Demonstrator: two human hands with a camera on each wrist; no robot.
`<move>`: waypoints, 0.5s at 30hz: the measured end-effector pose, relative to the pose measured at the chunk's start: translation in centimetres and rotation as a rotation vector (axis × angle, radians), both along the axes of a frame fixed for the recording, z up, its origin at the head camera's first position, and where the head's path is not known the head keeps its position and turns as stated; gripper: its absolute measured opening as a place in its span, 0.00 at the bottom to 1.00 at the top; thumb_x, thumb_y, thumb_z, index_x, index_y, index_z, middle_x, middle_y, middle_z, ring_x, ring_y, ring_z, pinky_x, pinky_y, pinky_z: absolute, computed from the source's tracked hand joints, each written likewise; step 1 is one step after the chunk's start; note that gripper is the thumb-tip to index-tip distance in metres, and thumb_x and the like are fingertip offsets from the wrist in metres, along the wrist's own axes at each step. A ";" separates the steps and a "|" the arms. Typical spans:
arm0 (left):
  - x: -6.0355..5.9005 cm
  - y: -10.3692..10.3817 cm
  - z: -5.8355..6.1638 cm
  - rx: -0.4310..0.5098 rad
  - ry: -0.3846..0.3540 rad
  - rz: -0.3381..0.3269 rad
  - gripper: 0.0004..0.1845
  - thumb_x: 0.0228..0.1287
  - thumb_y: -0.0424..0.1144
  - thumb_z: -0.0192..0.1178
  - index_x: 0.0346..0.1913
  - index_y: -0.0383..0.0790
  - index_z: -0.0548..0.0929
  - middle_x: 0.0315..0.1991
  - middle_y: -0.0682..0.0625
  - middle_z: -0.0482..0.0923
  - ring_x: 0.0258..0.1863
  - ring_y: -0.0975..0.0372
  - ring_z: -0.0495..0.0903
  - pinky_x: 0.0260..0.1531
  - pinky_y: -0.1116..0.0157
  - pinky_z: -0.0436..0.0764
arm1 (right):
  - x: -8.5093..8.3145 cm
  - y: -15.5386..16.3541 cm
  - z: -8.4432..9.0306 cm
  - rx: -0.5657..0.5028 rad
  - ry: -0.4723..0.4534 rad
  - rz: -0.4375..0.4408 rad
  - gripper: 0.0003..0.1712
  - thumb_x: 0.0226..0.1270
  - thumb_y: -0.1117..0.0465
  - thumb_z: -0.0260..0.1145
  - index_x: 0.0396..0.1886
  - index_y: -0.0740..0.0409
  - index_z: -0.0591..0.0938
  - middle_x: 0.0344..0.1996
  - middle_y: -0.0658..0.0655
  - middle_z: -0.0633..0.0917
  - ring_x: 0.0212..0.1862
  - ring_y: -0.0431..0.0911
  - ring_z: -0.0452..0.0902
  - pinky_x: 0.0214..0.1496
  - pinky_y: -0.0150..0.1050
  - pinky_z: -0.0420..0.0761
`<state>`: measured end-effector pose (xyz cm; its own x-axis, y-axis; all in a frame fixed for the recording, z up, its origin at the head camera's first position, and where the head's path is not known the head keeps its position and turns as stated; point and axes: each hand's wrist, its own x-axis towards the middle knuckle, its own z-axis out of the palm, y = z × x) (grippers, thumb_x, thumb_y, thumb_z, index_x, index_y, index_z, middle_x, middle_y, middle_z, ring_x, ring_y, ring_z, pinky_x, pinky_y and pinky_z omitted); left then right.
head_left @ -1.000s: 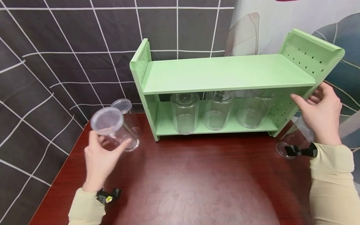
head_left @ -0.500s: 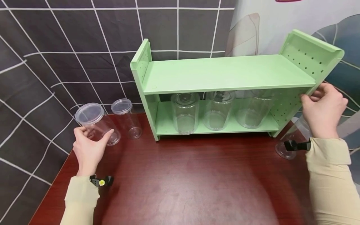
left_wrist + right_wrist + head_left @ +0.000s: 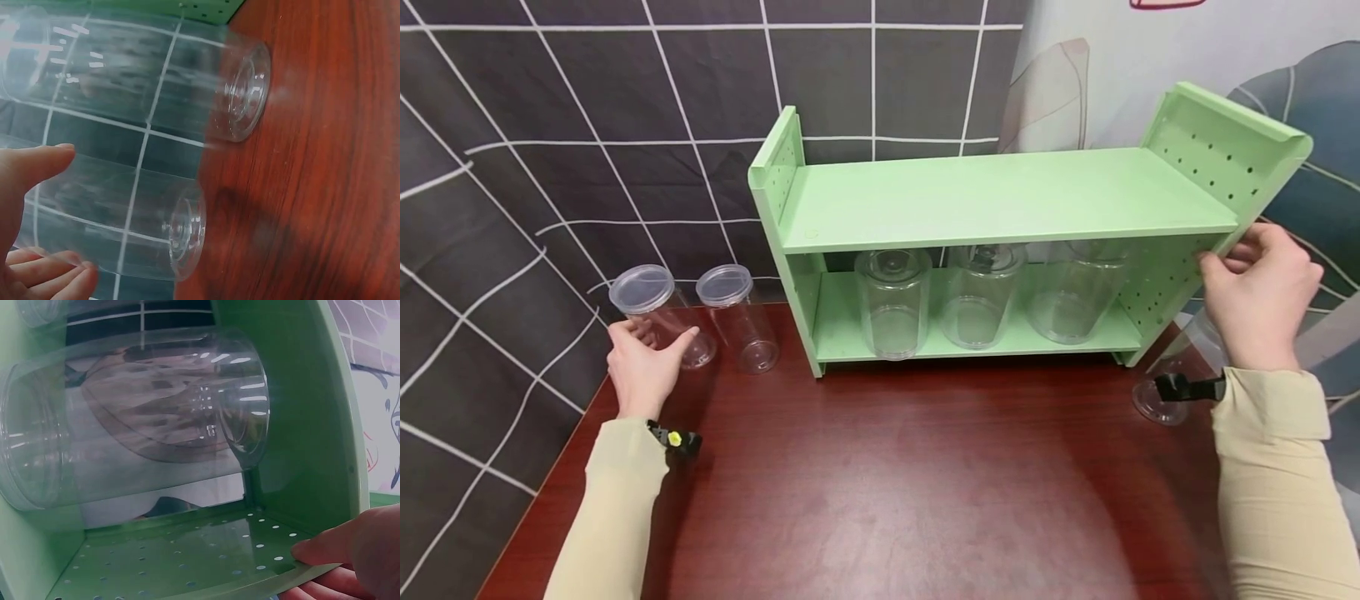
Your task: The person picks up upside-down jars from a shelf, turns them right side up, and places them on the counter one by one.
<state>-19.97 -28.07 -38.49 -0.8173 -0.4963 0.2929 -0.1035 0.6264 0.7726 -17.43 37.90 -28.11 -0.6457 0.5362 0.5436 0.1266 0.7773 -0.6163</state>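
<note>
Clear plastic jar, lidded, stands upright at the far left of the dark red wooden table, close to the grey tiled backdrop. Left hand cups it from the near side, thumb and fingers curved round its lower wall; the left wrist view shows the thumb on one side and fingertips on the other, so the hand grips the jar. Just beside it to the right, a second lidded jar stands upright, apart from the hand, the two bases near each other but not touching in the wrist view. Right of that, the pale green shelf unit sits at the back of the table, its top board bare. On its lower board three clear jars stand in a row, upright, close together. At the far right, the right hand holds the shelf's perforated right side panel, fingers curled round its front edge; the right wrist view shows a fingertip pressed on the dotted inner face, with the nearest jar just inside. Below that hand, a further clear container stands on the table, partly hidden by the wrist.
</note>
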 end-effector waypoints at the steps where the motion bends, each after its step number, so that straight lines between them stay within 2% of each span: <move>1: -0.2 -0.1 0.0 0.004 -0.008 0.001 0.44 0.59 0.54 0.73 0.67 0.33 0.63 0.62 0.36 0.75 0.61 0.46 0.77 0.62 0.49 0.75 | 0.0 0.0 0.0 0.002 0.000 0.001 0.23 0.69 0.61 0.60 0.61 0.63 0.82 0.52 0.66 0.85 0.26 0.10 0.59 0.38 0.13 0.69; 8: -1.2 -0.4 -0.6 0.009 -0.047 -0.001 0.44 0.61 0.53 0.71 0.69 0.31 0.62 0.62 0.32 0.75 0.60 0.41 0.75 0.61 0.46 0.73 | 0.1 0.1 -0.1 0.011 -0.007 0.002 0.23 0.70 0.60 0.61 0.63 0.63 0.81 0.53 0.64 0.85 0.27 0.10 0.59 0.45 0.15 0.73; 15: -1.6 -0.7 -1.1 0.026 -0.057 -0.009 0.43 0.62 0.51 0.71 0.70 0.30 0.62 0.63 0.32 0.74 0.62 0.43 0.75 0.63 0.48 0.73 | 0.0 0.2 -0.2 0.011 0.003 0.002 0.23 0.70 0.61 0.61 0.62 0.63 0.81 0.52 0.65 0.85 0.27 0.10 0.59 0.44 0.15 0.73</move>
